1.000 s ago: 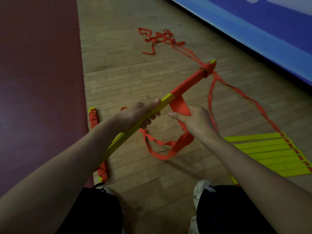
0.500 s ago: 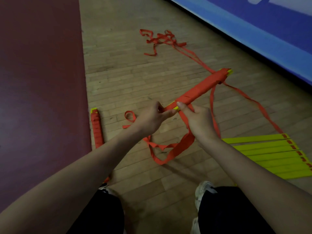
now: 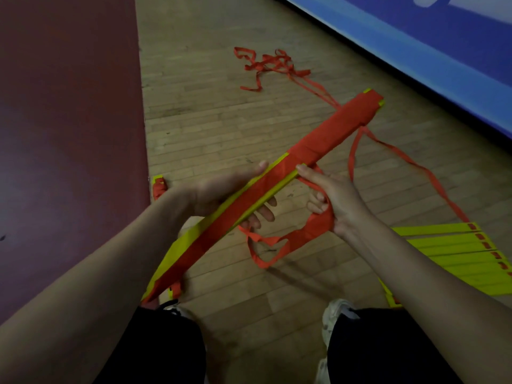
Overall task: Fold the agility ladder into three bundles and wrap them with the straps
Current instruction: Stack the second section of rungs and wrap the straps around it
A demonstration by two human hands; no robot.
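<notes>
Yellow bundle (image 3: pixel 249 200) red-wrapped (far half fully).

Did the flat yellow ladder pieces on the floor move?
No. The yellow ladder pieces lie in the same spot on the floor, just as far from the blue wall.

The bundle (image 3: pixel 332 131) in the left grip (image 3: pixel 219 189) shows smooth, faintly shiny yellow plastic slats under matt orange-red woven webbing, and the strap (image 3: pixel 302 235) in the right grip (image 3: pixel 339 202) is the same limp, creased cloth tape. Below both grips the floor (image 3: pixel 221 128) is matt, scuffed wood strip; left of them lies a dull dark-red surface (image 3: pixel 69 134), and beyond the right grip a smooth blue panel (image 3: pixel 415 51).
</notes>
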